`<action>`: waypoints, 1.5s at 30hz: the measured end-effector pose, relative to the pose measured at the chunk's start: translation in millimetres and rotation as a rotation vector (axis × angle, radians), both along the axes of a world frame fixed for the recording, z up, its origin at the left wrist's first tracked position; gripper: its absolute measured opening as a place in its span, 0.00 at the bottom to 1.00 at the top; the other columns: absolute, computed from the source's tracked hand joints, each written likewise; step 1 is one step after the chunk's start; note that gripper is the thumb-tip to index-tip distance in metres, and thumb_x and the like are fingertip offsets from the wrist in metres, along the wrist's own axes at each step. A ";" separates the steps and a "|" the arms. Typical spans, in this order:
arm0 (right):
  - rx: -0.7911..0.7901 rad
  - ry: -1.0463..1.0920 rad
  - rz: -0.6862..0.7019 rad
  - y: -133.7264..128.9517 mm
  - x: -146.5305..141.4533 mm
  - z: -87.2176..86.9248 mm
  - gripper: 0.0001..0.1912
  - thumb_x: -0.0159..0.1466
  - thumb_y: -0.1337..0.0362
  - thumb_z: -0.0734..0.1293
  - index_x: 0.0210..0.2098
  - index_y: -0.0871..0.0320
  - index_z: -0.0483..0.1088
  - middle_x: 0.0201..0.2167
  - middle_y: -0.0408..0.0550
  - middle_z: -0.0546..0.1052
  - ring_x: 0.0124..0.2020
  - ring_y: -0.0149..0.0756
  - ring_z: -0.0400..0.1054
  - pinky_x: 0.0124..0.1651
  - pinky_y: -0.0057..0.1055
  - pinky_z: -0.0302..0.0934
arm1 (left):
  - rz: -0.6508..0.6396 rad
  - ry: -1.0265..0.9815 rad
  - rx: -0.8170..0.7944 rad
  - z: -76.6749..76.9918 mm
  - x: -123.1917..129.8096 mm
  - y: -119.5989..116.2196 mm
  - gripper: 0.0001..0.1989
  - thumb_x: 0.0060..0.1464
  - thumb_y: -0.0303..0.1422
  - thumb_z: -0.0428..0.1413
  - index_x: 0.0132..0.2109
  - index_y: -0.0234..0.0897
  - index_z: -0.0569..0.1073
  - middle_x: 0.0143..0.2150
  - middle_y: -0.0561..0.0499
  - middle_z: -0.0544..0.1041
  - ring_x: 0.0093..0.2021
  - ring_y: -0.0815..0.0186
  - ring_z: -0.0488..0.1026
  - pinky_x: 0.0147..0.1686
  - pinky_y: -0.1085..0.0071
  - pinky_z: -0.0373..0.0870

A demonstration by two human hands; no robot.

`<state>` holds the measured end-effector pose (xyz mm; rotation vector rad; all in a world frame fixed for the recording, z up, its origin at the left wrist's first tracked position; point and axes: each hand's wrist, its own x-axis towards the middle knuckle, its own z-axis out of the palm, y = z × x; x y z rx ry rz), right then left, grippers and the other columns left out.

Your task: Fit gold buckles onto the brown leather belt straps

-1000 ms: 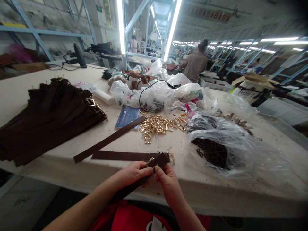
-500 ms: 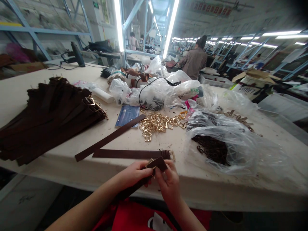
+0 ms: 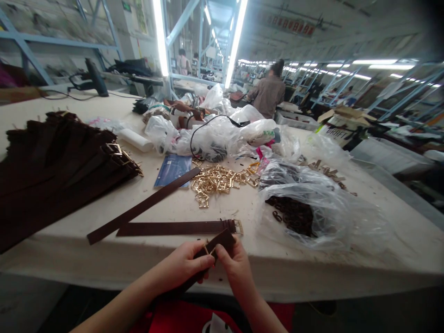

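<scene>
Just off the table's front edge, my left hand (image 3: 189, 263) and my right hand (image 3: 233, 259) both grip a dark brown leather belt strap (image 3: 222, 238). A gold buckle (image 3: 208, 249) sits on the strap between my thumbs. My right fingers pinch the strap close to its end, while the left ones wrap round it behind the buckle. The rest of the strap runs down toward my lap. Right above my hands lies a belt strap with a gold buckle (image 3: 180, 228). Another plain strap (image 3: 142, 206) lies slantwise behind it.
Loose gold buckles (image 3: 217, 180) are heaped mid-table beside a blue booklet (image 3: 173, 169). A big stack of brown straps (image 3: 69, 162) lies left. An open plastic bag of dark loops (image 3: 294, 215) is at right. Plastic bags (image 3: 222, 134) fill the back; a person (image 3: 268, 92) stands beyond.
My view has swung slightly to the right, so the table's things appear shifted left. The strap end and buckle have turned a little between my fingers; both hands keep their grip.
</scene>
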<state>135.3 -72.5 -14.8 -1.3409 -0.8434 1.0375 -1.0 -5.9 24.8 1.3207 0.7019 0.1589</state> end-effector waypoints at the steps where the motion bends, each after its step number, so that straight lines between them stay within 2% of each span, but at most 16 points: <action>1: 0.032 -0.062 -0.007 -1.4 -0.5 -1.0 0.08 0.57 0.59 0.64 0.32 0.57 0.64 0.26 0.40 0.70 0.28 0.29 0.64 0.32 0.26 0.60 | 0.006 0.003 -0.017 -3.5 0.3 0.2 0.14 0.50 0.42 0.52 0.30 0.35 0.63 0.22 0.57 0.66 0.21 0.73 0.63 0.22 0.77 0.61; 5: 0.114 -0.297 -0.016 -5.3 -0.2 -3.1 0.06 0.59 0.62 0.62 0.30 0.57 0.66 0.25 0.40 0.68 0.27 0.28 0.63 0.31 0.25 0.58 | 0.007 0.042 -0.025 -20.4 4.8 3.9 0.19 0.46 0.48 0.53 0.29 0.35 0.62 0.19 0.58 0.65 0.18 0.74 0.61 0.18 0.78 0.57; 10: 0.162 -0.406 0.054 -4.9 3.1 0.0 0.08 0.61 0.64 0.59 0.37 0.56 0.69 0.31 0.45 0.71 0.34 0.33 0.65 0.37 0.28 0.59 | 0.068 0.157 0.127 -38.1 12.2 13.4 0.21 0.44 0.51 0.53 0.30 0.36 0.61 0.18 0.59 0.64 0.18 0.73 0.60 0.18 0.77 0.56; 13: 0.180 -0.454 0.117 -5.7 6.0 3.5 0.10 0.61 0.65 0.58 0.39 0.56 0.69 0.32 0.46 0.71 0.35 0.34 0.65 0.38 0.28 0.59 | 0.153 0.157 0.213 -40.3 14.0 15.1 0.22 0.44 0.45 0.55 0.41 0.36 0.60 0.20 0.60 0.65 0.20 0.71 0.62 0.20 0.76 0.58; 15: 0.188 -0.498 0.202 -5.9 14.5 5.7 0.11 0.61 0.64 0.58 0.39 0.56 0.70 0.32 0.46 0.71 0.35 0.34 0.66 0.39 0.29 0.59 | 0.123 0.104 0.206 -37.1 14.8 14.5 0.26 0.46 0.42 0.54 0.49 0.36 0.57 0.21 0.60 0.65 0.21 0.71 0.62 0.22 0.77 0.58; 18: 0.163 -0.636 0.243 -1.4 50.2 6.0 0.11 0.62 0.61 0.58 0.36 0.57 0.70 0.30 0.46 0.72 0.33 0.34 0.66 0.37 0.28 0.59 | 0.018 0.081 0.145 -30.5 16.7 14.1 0.21 0.48 0.43 0.52 0.46 0.36 0.62 0.23 0.59 0.65 0.21 0.72 0.62 0.21 0.77 0.57; 20: 0.074 -0.776 0.072 6.7 90.8 2.9 0.12 0.63 0.60 0.56 0.36 0.58 0.69 0.31 0.46 0.72 0.34 0.33 0.66 0.37 0.28 0.59 | 0.001 0.102 0.119 -28.8 18.3 14.7 0.18 0.48 0.44 0.51 0.40 0.35 0.64 0.24 0.58 0.66 0.21 0.72 0.62 0.20 0.77 0.56; 22: -0.099 -1.046 -0.125 17.6 137.2 -2.4 0.13 0.64 0.61 0.55 0.38 0.60 0.67 0.33 0.48 0.72 0.35 0.33 0.66 0.38 0.28 0.59 | 0.016 0.118 0.122 -29.8 20.1 14.9 0.17 0.48 0.45 0.51 0.38 0.35 0.64 0.25 0.57 0.67 0.21 0.72 0.62 0.20 0.77 0.57; 23: -0.233 -1.215 -0.159 23.1 159.0 -5.5 0.13 0.64 0.62 0.55 0.39 0.60 0.67 0.35 0.48 0.71 0.36 0.33 0.66 0.39 0.27 0.59 | 0.018 0.126 0.121 -30.8 21.1 14.5 0.17 0.48 0.45 0.51 0.38 0.35 0.64 0.25 0.57 0.67 0.21 0.72 0.62 0.19 0.77 0.57; 25: -0.330 -1.304 -0.190 32.3 194.0 -12.3 0.11 0.62 0.65 0.57 0.38 0.62 0.68 0.36 0.51 0.71 0.37 0.34 0.67 0.39 0.27 0.58 | 0.009 0.149 0.104 -32.3 23.1 12.8 0.17 0.47 0.45 0.52 0.37 0.36 0.64 0.24 0.57 0.67 0.20 0.72 0.62 0.19 0.77 0.57; 27: -0.408 -1.360 -0.189 37.6 213.4 -19.2 0.09 0.60 0.67 0.59 0.35 0.62 0.70 0.34 0.52 0.71 0.33 0.35 0.67 0.36 0.28 0.57 | -0.006 0.166 0.076 -32.9 24.4 10.6 0.18 0.45 0.46 0.52 0.37 0.36 0.63 0.22 0.58 0.66 0.20 0.72 0.62 0.19 0.77 0.57; 30: -0.494 -1.421 -0.170 39.1 219.1 -27.8 0.07 0.58 0.68 0.61 0.33 0.62 0.70 0.33 0.53 0.71 0.31 0.36 0.67 0.32 0.28 0.54 | 0.000 0.157 0.056 -33.3 23.4 9.1 0.19 0.45 0.47 0.52 0.38 0.37 0.63 0.23 0.58 0.66 0.19 0.72 0.62 0.18 0.77 0.58; 36: -0.540 -1.441 -0.082 38.1 214.8 -34.9 0.12 0.61 0.62 0.58 0.30 0.60 0.71 0.33 0.51 0.72 0.33 0.34 0.68 0.34 0.27 0.53 | 0.014 0.133 0.059 -28.0 17.5 7.7 0.17 0.46 0.47 0.52 0.35 0.37 0.63 0.23 0.58 0.66 0.20 0.72 0.62 0.19 0.76 0.59; 39: -0.558 -1.423 -0.047 40.9 218.2 -36.7 0.13 0.62 0.62 0.57 0.35 0.61 0.71 0.32 0.50 0.74 0.34 0.34 0.68 0.35 0.26 0.53 | 0.025 0.116 0.052 -20.3 16.5 4.4 0.16 0.46 0.45 0.52 0.36 0.37 0.64 0.22 0.59 0.66 0.19 0.72 0.61 0.19 0.76 0.59; 42: -0.554 -1.418 0.009 43.4 221.6 -36.9 0.14 0.62 0.65 0.57 0.43 0.61 0.69 0.37 0.51 0.75 0.38 0.34 0.68 0.37 0.24 0.53 | 0.039 0.109 0.047 -15.6 13.4 2.2 0.16 0.46 0.44 0.53 0.35 0.36 0.64 0.21 0.59 0.65 0.19 0.72 0.61 0.19 0.76 0.59; 45: -0.549 -1.435 0.089 43.1 222.5 -34.5 0.14 0.61 0.69 0.57 0.42 0.58 0.71 0.39 0.50 0.74 0.40 0.33 0.68 0.38 0.24 0.53 | 0.058 0.112 0.027 -16.3 8.3 1.8 0.16 0.46 0.45 0.53 0.35 0.36 0.63 0.23 0.58 0.65 0.20 0.72 0.62 0.20 0.76 0.60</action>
